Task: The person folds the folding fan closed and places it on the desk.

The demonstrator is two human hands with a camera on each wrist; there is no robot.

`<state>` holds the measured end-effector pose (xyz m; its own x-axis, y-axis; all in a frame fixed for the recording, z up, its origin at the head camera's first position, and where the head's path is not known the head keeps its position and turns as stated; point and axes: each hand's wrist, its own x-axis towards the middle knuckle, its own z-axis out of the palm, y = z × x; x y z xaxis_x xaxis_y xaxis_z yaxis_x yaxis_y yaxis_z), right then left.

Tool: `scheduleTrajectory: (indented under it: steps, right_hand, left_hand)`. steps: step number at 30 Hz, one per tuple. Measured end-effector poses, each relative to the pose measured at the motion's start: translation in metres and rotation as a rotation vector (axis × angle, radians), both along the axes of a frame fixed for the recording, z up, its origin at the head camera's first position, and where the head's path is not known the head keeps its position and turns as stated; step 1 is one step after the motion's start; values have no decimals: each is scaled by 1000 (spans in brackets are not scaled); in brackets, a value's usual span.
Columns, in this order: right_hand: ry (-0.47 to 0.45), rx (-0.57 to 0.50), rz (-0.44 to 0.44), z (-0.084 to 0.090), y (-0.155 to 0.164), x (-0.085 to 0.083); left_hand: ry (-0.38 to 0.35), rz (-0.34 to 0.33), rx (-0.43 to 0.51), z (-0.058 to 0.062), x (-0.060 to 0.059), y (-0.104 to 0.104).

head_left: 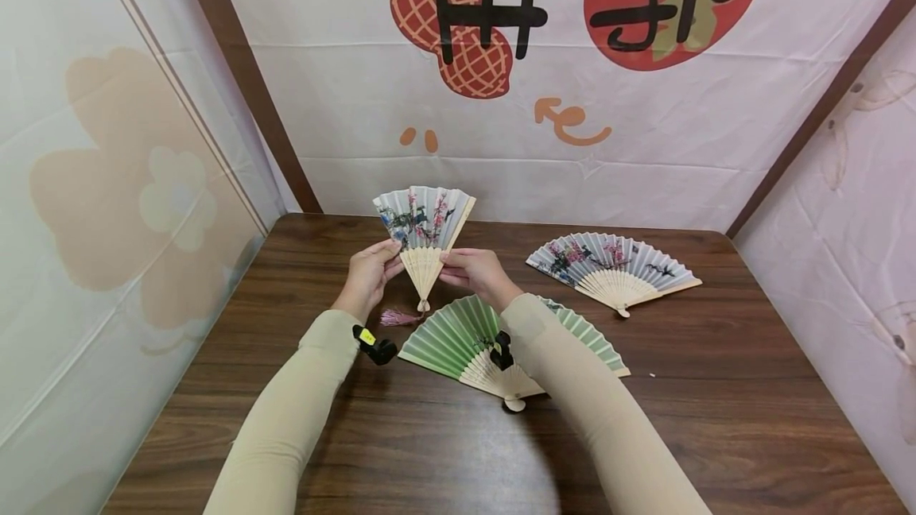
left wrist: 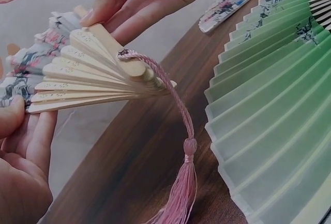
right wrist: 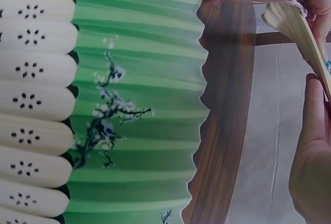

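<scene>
Between both hands a folding fan (head_left: 424, 221) with a pale leaf, flowers and birds stands partly spread, its pivot end downward. My left hand (head_left: 369, 275) pinches the outer rib on the left between thumb and fingers. On the opposite edge, my right hand (head_left: 478, 269) pinches the right guard stick. From the pivot hangs a pink tassel (left wrist: 181, 182), which reaches toward the table. Below the right forearm lies a green folding fan (head_left: 451, 340), spread wide and partly hidden by that sleeve. In the right wrist view its pierced ribs (right wrist: 28, 100) appear close up.
Another spread fan (head_left: 615, 265), greyish with pink flowers, lies at the right rear of the brown wooden table (head_left: 716, 420). A printed white cloth (head_left: 630, 181) hangs behind the table, with more cloth on both sides. A tiny white scrap (head_left: 652, 375) lies right of the green fan.
</scene>
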<state>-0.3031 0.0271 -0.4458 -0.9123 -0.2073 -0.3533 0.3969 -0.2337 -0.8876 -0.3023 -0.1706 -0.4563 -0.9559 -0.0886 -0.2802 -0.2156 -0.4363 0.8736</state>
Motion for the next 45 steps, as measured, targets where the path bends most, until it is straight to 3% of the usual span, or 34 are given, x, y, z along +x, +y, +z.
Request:
scheduleTrajectory:
  steps: [23, 45]
  right_hand:
    - [-5, -1, 36, 1, -5, 2]
    - [26, 19, 65, 0, -8, 4]
  left_hand:
    - [24, -30, 34, 0, 2, 1]
    - [6, -51, -27, 0, 2, 7]
